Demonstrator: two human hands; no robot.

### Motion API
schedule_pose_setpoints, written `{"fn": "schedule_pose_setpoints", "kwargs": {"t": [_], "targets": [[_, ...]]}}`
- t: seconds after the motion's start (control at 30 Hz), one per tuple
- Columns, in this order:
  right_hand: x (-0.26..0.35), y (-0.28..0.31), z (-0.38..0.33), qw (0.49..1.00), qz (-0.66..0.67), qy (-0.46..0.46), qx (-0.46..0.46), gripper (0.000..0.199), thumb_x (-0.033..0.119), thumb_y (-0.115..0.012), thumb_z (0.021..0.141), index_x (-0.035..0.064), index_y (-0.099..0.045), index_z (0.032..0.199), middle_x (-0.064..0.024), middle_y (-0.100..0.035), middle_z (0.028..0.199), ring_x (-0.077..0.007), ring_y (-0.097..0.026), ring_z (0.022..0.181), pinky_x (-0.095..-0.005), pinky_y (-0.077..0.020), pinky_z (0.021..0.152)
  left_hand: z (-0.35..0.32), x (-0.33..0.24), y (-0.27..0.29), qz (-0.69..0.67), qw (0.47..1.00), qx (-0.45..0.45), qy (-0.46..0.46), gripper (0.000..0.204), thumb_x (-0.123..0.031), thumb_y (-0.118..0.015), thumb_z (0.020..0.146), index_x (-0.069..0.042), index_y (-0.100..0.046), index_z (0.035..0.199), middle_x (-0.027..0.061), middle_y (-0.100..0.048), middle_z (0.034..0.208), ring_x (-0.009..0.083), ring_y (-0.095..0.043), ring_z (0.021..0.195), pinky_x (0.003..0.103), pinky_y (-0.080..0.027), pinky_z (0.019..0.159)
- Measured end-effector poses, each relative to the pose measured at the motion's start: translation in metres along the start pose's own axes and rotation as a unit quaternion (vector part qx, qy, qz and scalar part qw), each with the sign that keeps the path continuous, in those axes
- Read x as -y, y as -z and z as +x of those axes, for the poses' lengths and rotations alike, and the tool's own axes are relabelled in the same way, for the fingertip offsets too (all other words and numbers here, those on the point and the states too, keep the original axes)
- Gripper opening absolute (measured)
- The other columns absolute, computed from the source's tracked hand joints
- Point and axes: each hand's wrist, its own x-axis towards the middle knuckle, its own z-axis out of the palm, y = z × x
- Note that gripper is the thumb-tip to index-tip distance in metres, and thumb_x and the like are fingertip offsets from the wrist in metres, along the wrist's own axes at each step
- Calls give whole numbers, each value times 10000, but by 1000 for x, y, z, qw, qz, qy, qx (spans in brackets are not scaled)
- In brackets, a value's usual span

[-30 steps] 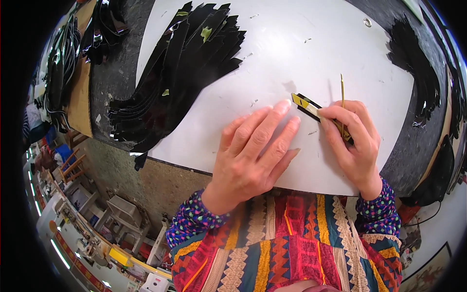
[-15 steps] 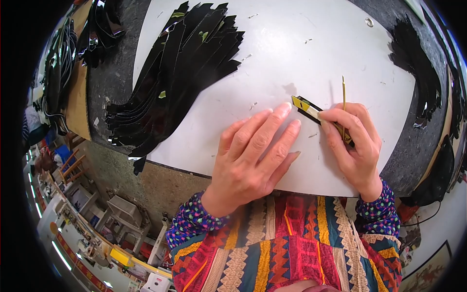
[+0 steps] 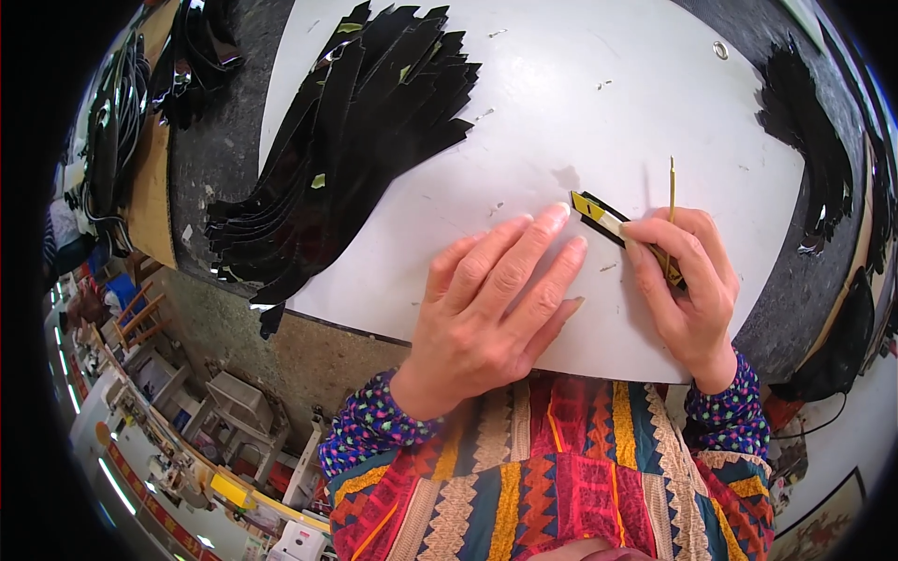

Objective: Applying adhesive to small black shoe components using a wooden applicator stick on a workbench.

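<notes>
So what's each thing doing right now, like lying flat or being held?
Left hand: flat, fingers spread, pressing on the board.
Right hand: closed around the knife.
Yellow-and-black utility knife: held, tip on the board.
Thin wooden stick: upright in the right hand.
White round board: lying flat.
Glossy black strips: piled, fanned out.

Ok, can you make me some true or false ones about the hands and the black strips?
1. The left hand lies flat on the white board. True.
2. The right hand holds a yellow and black utility knife. True.
3. The black strips are piled under the right hand. False: they fan out on the left part of the board, away from both hands.
4. The left hand grips a thin stick. False: the thin stick pokes up out of the right hand.
</notes>
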Motion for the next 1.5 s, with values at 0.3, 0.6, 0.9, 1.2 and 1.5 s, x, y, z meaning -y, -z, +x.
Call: {"fn": "schedule_pose_setpoints", "kwargs": {"t": [0.3,0.6,0.9,1.2,1.5], "targets": [[1,-2,-2,1000,-10,1,-6,263,-123,-711,804,-24,-677,1044,-131,-619,932,-183,-598,726,-274,-488,578,0,-1,0,15,1000,6,-1,454,-262,-758,851,-125,-677,1276,28,-601,1386,223,-511,1238,359,-397,996],[0,-3,-2,1000,-13,4,-7,273,-133,-717,789,-32,-679,1041,-140,-616,938,-205,-602,745,-288,-491,587,1,-2,-1,11,1000,7,4,431,-265,-756,848,-140,-691,1254,6,-604,1387,212,-495,1248,350,-379,1003],[1,-3,-2,1000,-20,11,-1,277,-134,-719,791,-34,-676,1046,-142,-611,935,-207,-604,750,-290,-491,585,2,-3,-2,10,1000,2,9,411,-278,-754,848,-154,-698,1235,-4,-605,1388,201,-491,1234,343,-369,1001],[1,-2,-2,1000,-24,16,9,297,-140,-715,792,-38,-667,1067,-151,-606,942,-218,-608,760,-291,-496,587,1,-5,-6,45,999,16,13,364,-292,-690,890,-213,-641,1242,-49,-584,1422,186,-436,1274,346,-311,1038],[1,-2,-1,999,-28,16,14,296,-139,-716,795,-42,-671,1071,-153,-605,957,-215,-613,774,-287,-507,594,1,-6,-6,57,998,30,21,339,-297,-661,909,-233,-615,1238,-72,-576,1434,181,-423,1284,345,-285,1060]]}}
